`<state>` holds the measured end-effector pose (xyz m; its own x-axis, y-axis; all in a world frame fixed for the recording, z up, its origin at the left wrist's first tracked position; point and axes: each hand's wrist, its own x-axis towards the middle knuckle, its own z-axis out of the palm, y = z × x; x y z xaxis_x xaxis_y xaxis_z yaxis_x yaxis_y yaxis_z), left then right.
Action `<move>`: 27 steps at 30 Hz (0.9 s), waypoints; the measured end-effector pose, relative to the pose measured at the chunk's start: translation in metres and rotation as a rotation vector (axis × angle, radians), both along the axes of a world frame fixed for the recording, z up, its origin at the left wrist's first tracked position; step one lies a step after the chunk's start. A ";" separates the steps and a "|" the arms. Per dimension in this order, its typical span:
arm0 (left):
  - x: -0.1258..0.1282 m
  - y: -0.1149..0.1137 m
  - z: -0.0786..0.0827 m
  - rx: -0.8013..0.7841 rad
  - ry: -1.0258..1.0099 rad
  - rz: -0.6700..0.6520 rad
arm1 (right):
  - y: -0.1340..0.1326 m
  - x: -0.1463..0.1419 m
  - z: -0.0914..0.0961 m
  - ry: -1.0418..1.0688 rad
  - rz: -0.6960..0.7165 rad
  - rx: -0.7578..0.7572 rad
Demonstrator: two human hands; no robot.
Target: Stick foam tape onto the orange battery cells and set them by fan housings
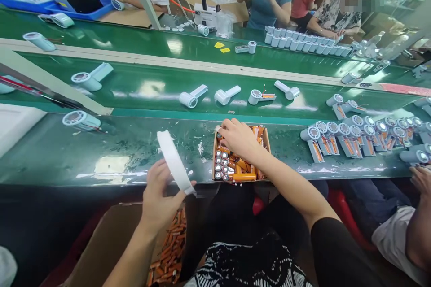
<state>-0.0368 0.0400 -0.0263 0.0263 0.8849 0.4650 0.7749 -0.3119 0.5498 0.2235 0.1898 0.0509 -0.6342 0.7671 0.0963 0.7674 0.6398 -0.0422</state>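
My left hand [157, 199] grips a roll of white tape [173, 161] by its lower part, upright in front of the bench edge. My right hand [239, 140] reaches over a small cardboard box [268, 143] on the bench. Its fingers curl down at the box's far left corner, with a small white bit at the fingertips; what they pinch is mostly hidden. Orange cylindrical batteries [244, 177] fill the box, some standing with their round ends up at the left, others lying flat. My right hand and wrist cover part of them.
Light-blue fan housings [313, 133] stand in rows at the right of the bench. More housings [190, 97] lie along the green conveyor [144, 87]. A carton [111, 233] with many orange batteries sits below, left of my legs. A co-worker's hand [420, 179] is at far right.
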 end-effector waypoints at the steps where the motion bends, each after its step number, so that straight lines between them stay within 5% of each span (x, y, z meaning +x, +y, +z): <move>1: 0.004 0.001 0.005 0.039 -0.027 -0.003 | 0.005 -0.003 -0.005 -0.047 0.011 0.016; 6: 0.012 0.000 0.013 0.105 -0.023 -0.099 | 0.006 0.002 -0.016 0.081 0.112 0.020; 14: 0.015 0.003 0.037 0.346 0.362 -0.146 | -0.031 0.049 0.048 1.166 0.014 -0.504; 17: 0.018 0.001 0.046 0.307 0.443 -0.176 | -0.050 0.051 0.058 1.134 -0.041 -0.577; 24: 0.021 0.014 0.073 0.326 0.620 -0.307 | -0.053 0.050 0.061 0.776 -0.048 -0.446; 27: 0.023 0.024 0.085 0.347 0.651 -0.374 | -0.046 0.063 0.057 0.870 -0.032 -0.581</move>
<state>-0.0135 0.0639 0.0590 0.6495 0.5729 0.5000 0.7160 -0.6820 -0.1487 0.2864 0.1437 0.1080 -0.5012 0.8569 0.1206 0.3414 0.3239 -0.8823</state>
